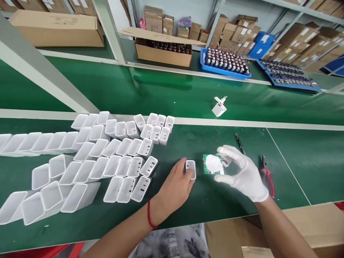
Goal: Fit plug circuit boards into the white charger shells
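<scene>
My left hand (176, 182), bare with a red cord at the wrist, grips a small white open-topped case (191, 169) on the green bench. To its right my right hand (243, 172), in a white glove, holds a green circuit board (213, 164) between thumb and fingers. A round white patch covers most of the board's face. The board and the case are apart. Left of my left hand stand rows of white open cases (124, 166), some with dark slots inside.
Red-handled pliers (268, 176) and a dark slim tool (240, 143) lie right of my gloved hand. Beyond the bench's white edge sits a white block with wires (219, 108). A blue tray (225, 63) of parts and an open carton (163, 53) stand farther back.
</scene>
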A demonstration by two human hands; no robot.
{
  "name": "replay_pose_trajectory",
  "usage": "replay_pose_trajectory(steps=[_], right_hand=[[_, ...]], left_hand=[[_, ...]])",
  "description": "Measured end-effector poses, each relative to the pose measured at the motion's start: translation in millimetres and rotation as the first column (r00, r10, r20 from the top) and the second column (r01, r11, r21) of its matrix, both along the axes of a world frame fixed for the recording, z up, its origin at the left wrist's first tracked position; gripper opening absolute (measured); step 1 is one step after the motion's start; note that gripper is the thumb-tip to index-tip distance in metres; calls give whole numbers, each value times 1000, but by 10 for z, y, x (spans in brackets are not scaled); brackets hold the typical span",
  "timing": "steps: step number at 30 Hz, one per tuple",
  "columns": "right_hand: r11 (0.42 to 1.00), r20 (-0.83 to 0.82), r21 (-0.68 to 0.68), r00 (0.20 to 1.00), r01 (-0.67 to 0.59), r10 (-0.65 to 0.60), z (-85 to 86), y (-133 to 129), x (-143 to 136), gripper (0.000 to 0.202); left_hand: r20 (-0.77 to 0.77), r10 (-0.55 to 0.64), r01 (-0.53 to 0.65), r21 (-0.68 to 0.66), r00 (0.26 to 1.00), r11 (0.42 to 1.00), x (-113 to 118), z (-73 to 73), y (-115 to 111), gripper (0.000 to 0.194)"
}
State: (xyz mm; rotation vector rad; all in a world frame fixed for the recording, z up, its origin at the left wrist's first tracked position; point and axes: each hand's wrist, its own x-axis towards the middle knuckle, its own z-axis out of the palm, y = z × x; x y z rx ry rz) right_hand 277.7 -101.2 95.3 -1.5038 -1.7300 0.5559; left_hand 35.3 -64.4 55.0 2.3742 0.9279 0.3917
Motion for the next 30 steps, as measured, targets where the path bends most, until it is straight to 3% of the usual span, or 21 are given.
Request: replay_pose_trajectory(steps=[1, 3, 5, 6, 9, 12, 14, 19, 23, 30], right_hand=[[1000, 44, 11, 999, -5, 5, -3, -26, -21, 65], [997, 143, 58, 989, -49, 40, -12, -60, -50, 63], [988, 221, 102, 971, -113, 89, -18, -75, -67, 61], [985, 240, 116, 966, -126, 96, -20, -80, -73, 61], [983, 269, 136, 960, -122, 82, -27, -93, -84, 59], [972, 371, 175, 925, -158, 84, -9, -106, -112, 57], [960, 469, 199, 879, -199, 85, 26, -102, -153, 56], [960, 628, 132, 770, -246, 111, 153, -42, -314, 51], [965, 697, 73, 705, -253, 132, 283, 3, -441, 42], [962, 813, 26, 565, -272, 138, 437, 26, -562, 29]], left_hand=[[52, -17, 21, -90, 998, 996, -1, -47, -10, 21], [156, -19, 54, -227, 988, 972, -25, -116, 21, 55], [211, -47, 107, -285, 976, 953, -46, -151, 95, 81], [217, -78, 141, -294, 973, 945, -45, -160, 136, 85], [229, -138, 211, -333, 964, 919, 4, -185, 219, 73], [253, -23, 120, -373, 967, 920, 78, -232, 220, 60], [264, 23, 76, -361, 964, 930, 107, -270, 203, 61], [290, -37, 132, -317, 956, 939, 96, -332, 203, 59], [349, -34, 128, -249, 937, 960, 53, -303, 220, 58], [443, 19, 125, -291, 896, 948, -14, -253, 214, 62]])
